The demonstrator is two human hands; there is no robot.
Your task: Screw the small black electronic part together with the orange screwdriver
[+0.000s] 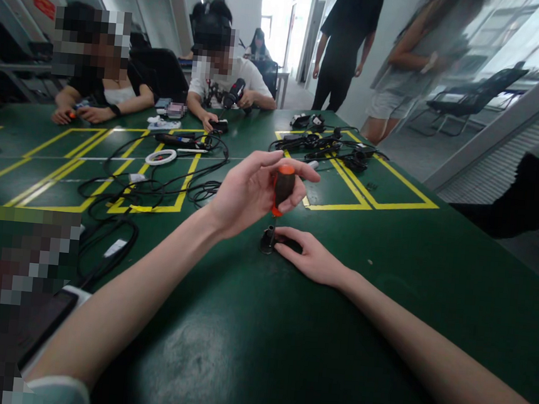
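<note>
In my left hand (pixel 249 191) is a screwdriver (pixel 284 189) with an orange and black handle, held upright with the fingers curled round it. Its thin shaft points down at a small black part (pixel 266 242) with a short raised tube, standing on the green table. My right hand (pixel 314 256) rests on the table, its thumb and fingertips closed against that part from the right. What the part is, and whether the tip sits inside the tube, I cannot make out.
Black cables (pixel 162 186) and a white ring (pixel 161 157) lie to the left; more tangled cables (pixel 324 145) lie ahead. Yellow tape (pixel 339 206) marks rectangles on the green table (pixel 331 358). Across it, a person (pixel 228 76) holds a power drill (pixel 234 92); another person (pixel 114 81) sits left.
</note>
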